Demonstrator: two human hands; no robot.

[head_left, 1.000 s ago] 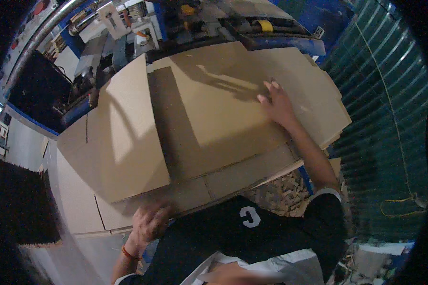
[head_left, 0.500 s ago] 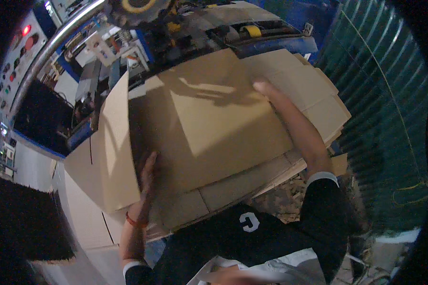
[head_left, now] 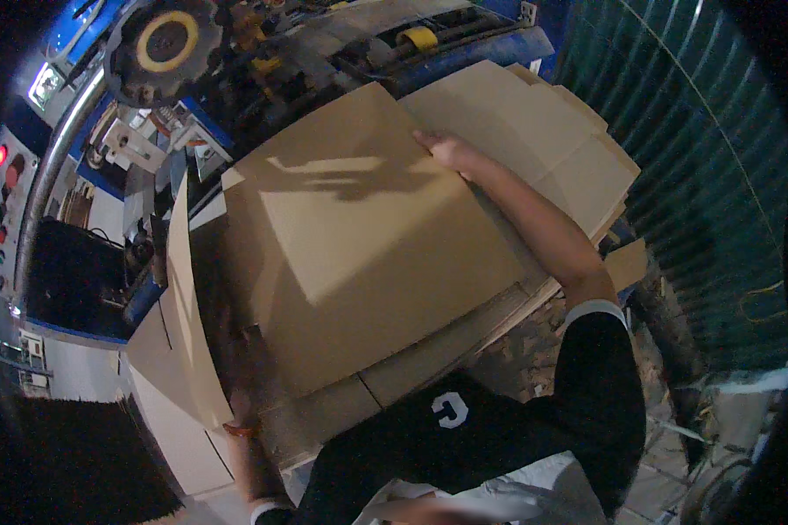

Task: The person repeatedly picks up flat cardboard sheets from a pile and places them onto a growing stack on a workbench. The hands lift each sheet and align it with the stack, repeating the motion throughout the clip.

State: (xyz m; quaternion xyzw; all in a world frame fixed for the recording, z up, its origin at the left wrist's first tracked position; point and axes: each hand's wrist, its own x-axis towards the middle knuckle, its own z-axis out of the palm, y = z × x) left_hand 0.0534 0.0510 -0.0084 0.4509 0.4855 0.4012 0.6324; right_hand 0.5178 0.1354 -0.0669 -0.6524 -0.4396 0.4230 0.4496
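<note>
A large brown cardboard sheet [head_left: 385, 236] lies in front of me, its left panel [head_left: 188, 324] folded up and standing on edge. At the sheet's upper right edge, my right hand [head_left: 447, 150] is closed on the cardboard. Beside the base of the raised panel, my left hand [head_left: 241, 389] is in deep shadow between the panel and the flat part. Its fingers are dark and smeared, so their grip does not show. More flat cardboard [head_left: 341, 407] lies beneath the sheet.
A stack of cardboard [head_left: 534, 131] spreads out at the far right. Behind stands a machine with a dark toothed wheel [head_left: 168, 42] and a yellow roller [head_left: 417, 38]. A control panel [head_left: 4, 197] is at left, a black brush [head_left: 79, 459] below it, a green corrugated wall [head_left: 683, 175] at right.
The view has shifted, and the sheet lies further left in it. The left panel stands more upright. My left hand has drawn nearer to me and into shadow; my right hand stays on the edge.
</note>
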